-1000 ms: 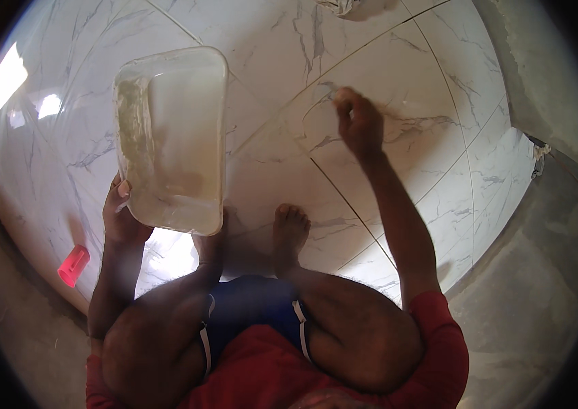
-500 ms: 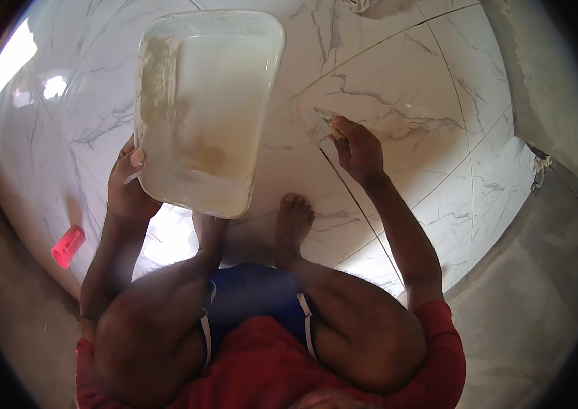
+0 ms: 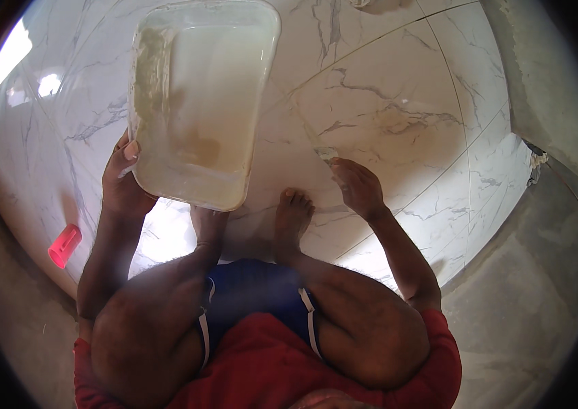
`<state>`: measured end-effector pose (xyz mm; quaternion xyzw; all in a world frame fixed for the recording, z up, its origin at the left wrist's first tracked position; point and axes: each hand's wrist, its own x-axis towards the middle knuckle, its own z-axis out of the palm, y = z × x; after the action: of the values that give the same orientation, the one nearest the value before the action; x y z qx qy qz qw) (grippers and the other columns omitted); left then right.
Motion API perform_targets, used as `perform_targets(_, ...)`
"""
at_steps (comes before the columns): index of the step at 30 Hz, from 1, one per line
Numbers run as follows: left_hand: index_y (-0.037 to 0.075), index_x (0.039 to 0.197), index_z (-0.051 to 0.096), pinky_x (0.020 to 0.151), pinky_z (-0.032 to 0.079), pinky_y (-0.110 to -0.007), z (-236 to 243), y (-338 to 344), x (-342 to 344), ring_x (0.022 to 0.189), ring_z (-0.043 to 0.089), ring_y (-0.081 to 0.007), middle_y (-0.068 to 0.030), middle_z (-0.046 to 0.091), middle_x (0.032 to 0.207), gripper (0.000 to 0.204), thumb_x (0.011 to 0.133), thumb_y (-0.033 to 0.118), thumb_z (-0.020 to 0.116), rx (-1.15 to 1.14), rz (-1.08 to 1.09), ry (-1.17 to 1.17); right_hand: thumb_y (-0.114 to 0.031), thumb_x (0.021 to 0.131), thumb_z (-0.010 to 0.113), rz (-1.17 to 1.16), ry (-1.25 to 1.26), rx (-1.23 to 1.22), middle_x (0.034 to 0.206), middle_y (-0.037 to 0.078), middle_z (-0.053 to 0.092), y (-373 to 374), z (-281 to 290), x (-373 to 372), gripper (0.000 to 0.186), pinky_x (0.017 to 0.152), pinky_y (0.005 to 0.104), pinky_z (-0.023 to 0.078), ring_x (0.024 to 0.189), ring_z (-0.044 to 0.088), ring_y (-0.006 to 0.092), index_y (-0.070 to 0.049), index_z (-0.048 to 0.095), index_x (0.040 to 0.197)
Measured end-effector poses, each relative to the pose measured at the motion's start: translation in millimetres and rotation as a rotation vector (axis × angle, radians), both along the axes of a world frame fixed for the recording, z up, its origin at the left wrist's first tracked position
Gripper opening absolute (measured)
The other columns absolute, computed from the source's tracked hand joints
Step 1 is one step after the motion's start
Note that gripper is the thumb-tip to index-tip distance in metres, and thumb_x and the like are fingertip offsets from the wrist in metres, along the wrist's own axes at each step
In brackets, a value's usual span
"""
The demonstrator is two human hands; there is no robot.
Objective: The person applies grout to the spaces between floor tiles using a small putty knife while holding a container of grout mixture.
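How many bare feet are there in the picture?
2. The left foot is partly hidden by the white tub; the right foot is on the shiny tiled floor, right of the tub.

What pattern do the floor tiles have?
The floor tiles are white with grey, marble-like veining; the head view shows it.

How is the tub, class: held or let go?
Held: the left grip has the tub by its left side; its near edge hides part of the left foot. Whether its underside touches the floor, cannot tell.
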<state>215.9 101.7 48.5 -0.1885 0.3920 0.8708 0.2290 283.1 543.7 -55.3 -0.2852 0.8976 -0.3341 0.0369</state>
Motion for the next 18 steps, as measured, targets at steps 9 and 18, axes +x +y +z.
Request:
perform_targets(9,-0.005,0.146,0.04,0.099,0.054,-0.041,5.3,6.6,-6.6,0.118,0.064,-0.0293,-0.0189,0.06,0.132,0.079,0.085,0.035,0.071,0.019,-0.043,0.001,0.0,0.085,0.072,-0.146,0.115,0.017,0.108,0.018,0.072,-22.1,-4.4,-22.3,0.027,0.085,0.0412,0.059,0.098,0.072,0.0353,-0.001,0.065,0.111)
perform_targets(18,0.006,0.131,0.059,0.102,0.05,-0.048,1.0,-8.7,0.2,0.121,0.06,-0.0325,-0.014,0.062,0.133,0.049,0.091,0.035,0.063,0.092,-0.016,0.06,-0.003,0.085,0.072,-0.102,0.076,0.08,0.111,0.018,0.071,-12.0,5.3,29.3,0.03,0.084,0.0436,0.058,0.1,0.07,0.0367,-0.001,0.062,0.114)
